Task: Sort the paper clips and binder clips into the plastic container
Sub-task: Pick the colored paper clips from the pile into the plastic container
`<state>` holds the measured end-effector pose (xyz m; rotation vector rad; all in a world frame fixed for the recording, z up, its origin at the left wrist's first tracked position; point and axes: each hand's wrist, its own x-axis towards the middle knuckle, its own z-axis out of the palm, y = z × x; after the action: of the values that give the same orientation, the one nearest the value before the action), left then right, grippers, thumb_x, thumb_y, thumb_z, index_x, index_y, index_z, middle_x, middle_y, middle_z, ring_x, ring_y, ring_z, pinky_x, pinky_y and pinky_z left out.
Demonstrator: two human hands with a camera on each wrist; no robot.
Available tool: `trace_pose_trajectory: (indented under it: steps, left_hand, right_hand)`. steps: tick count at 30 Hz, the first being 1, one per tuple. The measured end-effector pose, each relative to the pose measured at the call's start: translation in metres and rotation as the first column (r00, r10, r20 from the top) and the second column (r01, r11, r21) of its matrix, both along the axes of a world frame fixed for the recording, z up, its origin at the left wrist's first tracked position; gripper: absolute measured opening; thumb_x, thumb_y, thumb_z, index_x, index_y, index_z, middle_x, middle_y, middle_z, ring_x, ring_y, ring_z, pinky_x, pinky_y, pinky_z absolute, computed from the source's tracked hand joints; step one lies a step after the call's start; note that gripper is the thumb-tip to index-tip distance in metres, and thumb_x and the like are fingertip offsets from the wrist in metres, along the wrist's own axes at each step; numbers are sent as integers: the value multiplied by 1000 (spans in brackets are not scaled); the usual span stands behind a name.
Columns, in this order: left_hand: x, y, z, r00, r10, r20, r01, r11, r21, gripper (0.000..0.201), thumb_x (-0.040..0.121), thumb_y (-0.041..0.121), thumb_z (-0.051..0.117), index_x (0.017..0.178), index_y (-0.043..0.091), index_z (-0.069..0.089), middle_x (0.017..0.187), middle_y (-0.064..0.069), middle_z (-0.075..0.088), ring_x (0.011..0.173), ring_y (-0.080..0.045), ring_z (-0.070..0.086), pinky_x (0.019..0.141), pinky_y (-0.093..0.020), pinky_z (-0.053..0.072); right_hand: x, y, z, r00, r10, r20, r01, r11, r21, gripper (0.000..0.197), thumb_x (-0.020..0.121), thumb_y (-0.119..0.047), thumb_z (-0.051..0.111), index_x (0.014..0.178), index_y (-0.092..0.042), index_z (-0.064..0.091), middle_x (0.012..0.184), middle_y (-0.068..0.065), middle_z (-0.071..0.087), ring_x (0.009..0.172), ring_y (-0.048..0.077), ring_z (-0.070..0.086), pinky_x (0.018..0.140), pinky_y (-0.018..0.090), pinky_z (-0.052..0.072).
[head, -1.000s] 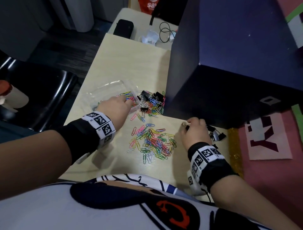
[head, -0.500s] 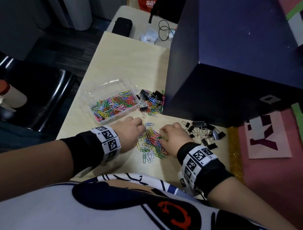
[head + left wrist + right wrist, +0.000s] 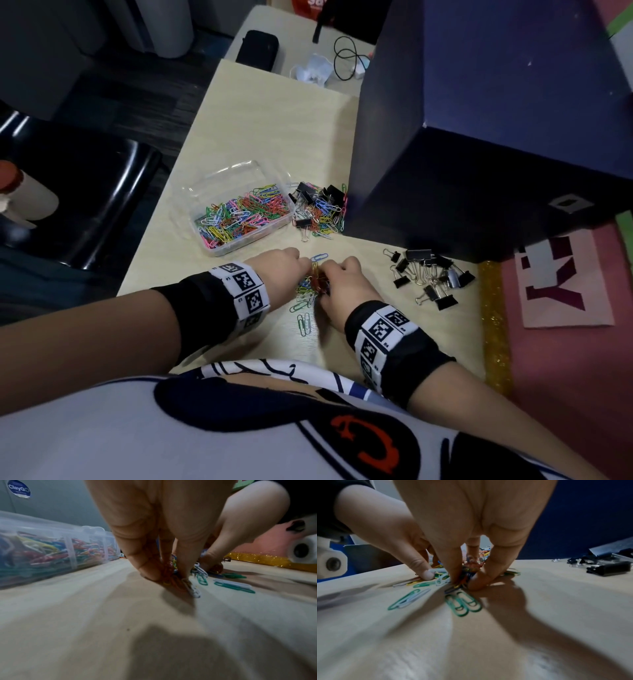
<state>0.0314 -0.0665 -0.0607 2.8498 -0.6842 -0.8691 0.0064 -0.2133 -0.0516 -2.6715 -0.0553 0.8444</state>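
A clear plastic container (image 3: 219,185) holding several coloured paper clips stands left of centre on the table; it also shows at the left as the container (image 3: 72,550). Both hands meet over a small heap of coloured paper clips (image 3: 310,287) at the front. My left hand (image 3: 287,270) pinches a bunch of them between thumb and fingers (image 3: 150,569). My right hand (image 3: 342,284) pinches the same heap, thumb and fingers (image 3: 481,580) closed round clips. A few green and white clips (image 3: 462,603) lie loose nearby. Black binder clips (image 3: 428,277) lie to the right.
A mixed pile of binder clips and paper clips (image 3: 320,209) sits beside the container. A large dark blue box (image 3: 479,137) stands at the right rear of the table (image 3: 274,130). A gold glitter strip (image 3: 493,325) edges the table; a black chair (image 3: 85,192) is left.
The left hand came back from the container to the front heap. The right hand left the binder clips and moved left. Both hands have squeezed the heap into a tight bunch.
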Motion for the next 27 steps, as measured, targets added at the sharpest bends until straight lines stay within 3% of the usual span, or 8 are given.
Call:
trace_pose_trajectory:
  steps: [3,6,8,11,15,20,25,27]
  left_hand:
    - [1,1,1,1000,8,-4,-8,1000,8,31,88,10,51,118,13,46,107,-11,54,99,-32,58,77,-39,49]
    - [4,7,2,1000,-8,17,8,1000,1,26,86,9,52,112,14,48,104,-10,57,96,-31,60,74,-36,48]
    - [6,13,4,1000,19,24,-18,999,-31,24,89,9,49,112,15,50,107,-10,58,97,-30,59,73,-35,45]
    - [10,21,12,994,82,73,-74,992,-107,25,92,13,49,116,17,51,110,-7,59,100,-28,57,75,-34,44]
    - [19,35,30,972,179,151,-138,959,-246,25,89,22,59,113,18,56,104,-4,62,100,-26,58,80,-31,43]
    - [36,66,49,922,336,192,-261,906,-332,30,84,24,66,113,18,59,101,-4,65,97,-28,60,81,-32,46]
    - [45,97,50,890,416,186,-333,872,-358,29,83,24,68,110,19,59,94,2,65,93,-23,61,80,-31,49]
    - [45,104,46,880,438,186,-354,863,-360,29,86,28,64,113,20,59,100,1,64,98,-22,61,84,-31,48]
  right_hand:
    - [5,-1,-1,1000,11,28,-10,1000,-29,38,83,-4,45,118,-18,51,114,8,38,96,32,55,88,35,48]
    - [13,-5,1,999,-25,46,27,998,-57,34,86,-5,50,115,-20,57,115,8,44,101,30,56,91,32,46]
    - [18,-8,4,997,-49,56,52,997,-60,25,89,-9,52,109,-23,60,115,6,48,102,26,56,86,27,42]
    - [26,-8,10,995,-67,74,71,996,-55,17,90,-16,58,104,-23,63,113,5,53,100,23,55,79,24,39]
    - [37,2,24,989,-86,118,87,996,-2,14,88,-21,63,101,-26,64,112,3,56,101,22,55,83,24,41]
    - [54,33,32,973,-85,216,56,989,137,10,85,-20,65,92,-26,66,104,0,63,74,18,56,77,27,50]
    - [76,76,37,946,-130,298,45,960,276,20,84,-21,67,104,-21,66,108,1,66,96,15,60,86,20,42]
    - [82,90,36,943,-174,283,68,935,347,33,84,-29,68,115,-21,62,116,2,64,104,19,60,96,30,45]
